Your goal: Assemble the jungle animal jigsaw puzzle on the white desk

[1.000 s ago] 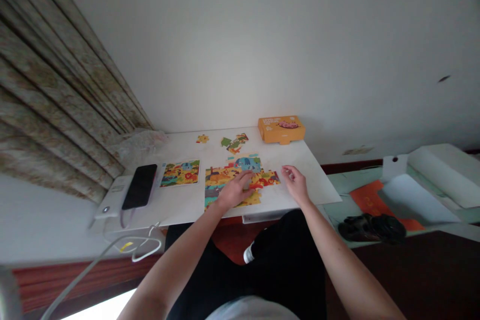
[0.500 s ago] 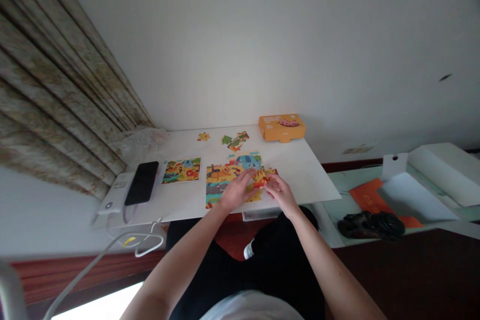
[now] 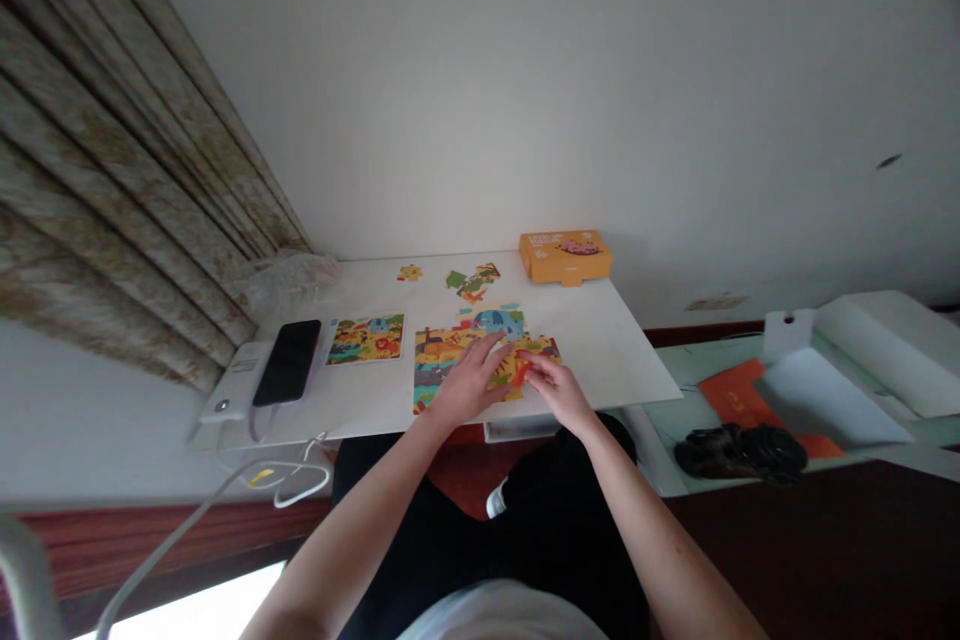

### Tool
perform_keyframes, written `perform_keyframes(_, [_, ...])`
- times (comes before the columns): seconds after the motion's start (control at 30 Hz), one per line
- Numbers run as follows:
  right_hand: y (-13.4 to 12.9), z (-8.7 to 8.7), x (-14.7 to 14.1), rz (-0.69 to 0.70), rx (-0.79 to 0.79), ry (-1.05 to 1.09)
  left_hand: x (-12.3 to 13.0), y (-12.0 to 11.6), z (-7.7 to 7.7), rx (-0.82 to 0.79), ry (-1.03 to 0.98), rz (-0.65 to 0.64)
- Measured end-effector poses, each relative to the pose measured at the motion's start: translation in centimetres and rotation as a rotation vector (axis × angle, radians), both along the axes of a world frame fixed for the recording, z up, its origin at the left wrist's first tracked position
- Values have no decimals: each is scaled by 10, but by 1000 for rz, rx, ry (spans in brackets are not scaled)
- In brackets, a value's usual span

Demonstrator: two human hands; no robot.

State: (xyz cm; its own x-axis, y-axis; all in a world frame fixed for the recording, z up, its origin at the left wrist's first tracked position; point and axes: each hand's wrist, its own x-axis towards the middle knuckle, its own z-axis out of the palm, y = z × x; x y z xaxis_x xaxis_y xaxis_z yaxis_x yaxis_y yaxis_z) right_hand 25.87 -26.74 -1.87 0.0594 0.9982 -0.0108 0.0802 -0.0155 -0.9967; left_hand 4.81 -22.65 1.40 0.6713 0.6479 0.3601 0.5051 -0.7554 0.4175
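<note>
The puzzle (image 3: 435, 350) lies flat at the near edge of the table (image 3: 622, 350). Left hand (image 3: 466, 382): fingers slightly spread, resting on the puzzle. Right hand (image 3: 556, 388): fingers bent at its right part; pinch cannot be determined. The card (image 3: 365, 339) is left; the box (image 3: 566, 258), far right.

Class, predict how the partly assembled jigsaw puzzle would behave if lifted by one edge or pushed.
The jigsaw puzzle would probably bend or split at its seams, being made of interlocking pieces. Pushed, it should slide rather than tip, since it lies flat.
</note>
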Motion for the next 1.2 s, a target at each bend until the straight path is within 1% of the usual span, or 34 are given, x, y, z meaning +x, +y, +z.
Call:
perform_keyframes(0.07, [0,0,4,66,34,-45,-5,4,9,-32,52,-81])
perform_keyframes(0.13, [0,0,6,110,43,-40,-7,5,14,-49,84,-137])
perform_keyframes(0.2, [-1,0,7,142,32,-23,-8,5,16,-41,89,-171])
perform_keyframes(0.3, [0,-1,7,175,4,-21,-8,2,12,-18,78,-192])
perform_keyframes(0.37, [2,-1,9,166,12,-49,-8,2,6,-9,72,-175])
perform_keyframes(0.43, [8,-2,14,101,59,-152,-10,6,0,-9,65,-136])
perform_keyframes(0.53, [20,-6,28,-82,194,-465,-12,17,-9,-29,33,-51])
perform_keyframes(0.6, [27,-11,37,-187,257,-680,-14,25,-14,-59,4,9])
perform_keyframes(0.67, [30,-18,43,-237,272,-826,-14,31,-17,-96,-16,61])
perform_keyframes(0.73, [30,-25,45,-242,269,-908,-14,34,-19,-124,-21,94])
perform_keyframes(0.87, [28,-32,43,-217,280,-982,-10,34,-20,-153,10,113])
perform_keyframes(1.03, [27,-32,41,-217,271,-1019,-8,33,-24,-157,4,145])
perform_keyframes(1.13, [28,-28,43,-240,285,-984,-12,30,-26,-118,-50,173])
perform_keyframes(1.2, [28,-23,44,-279,314,-904,-16,27,-28,-92,-82,186])
